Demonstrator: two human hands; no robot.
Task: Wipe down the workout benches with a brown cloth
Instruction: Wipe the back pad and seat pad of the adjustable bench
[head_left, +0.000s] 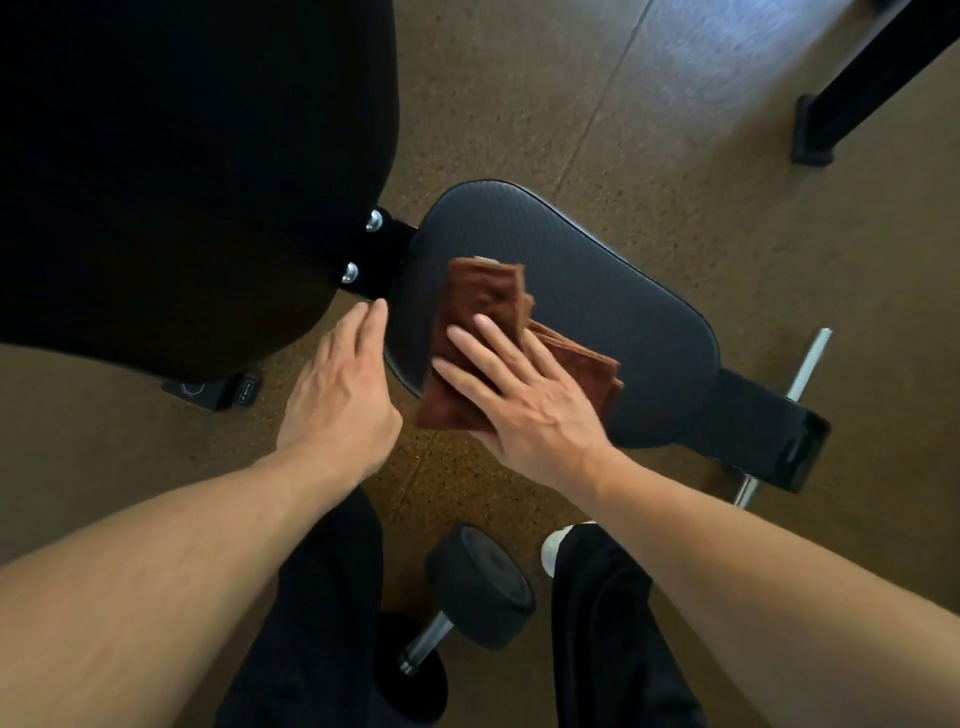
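A black padded bench seat (587, 291) lies in the middle of the head view, joined by a bolted bracket to a large black back pad (182, 171) at the upper left. A folded brown cloth (483, 306) lies on the seat's near edge. My right hand (524, 400) presses flat on the cloth with straight, spread fingers. My left hand (343, 384) hovers by the gap between seat and back pad, fingers straight, holding nothing; whether its fingertips touch the pad edge is unclear.
A black dumbbell (467, 597) lies on the brown speckled floor between my legs. The bench's rear foot and chrome bar (795, 415) stick out to the right. Another black frame leg (852, 93) stands at the top right.
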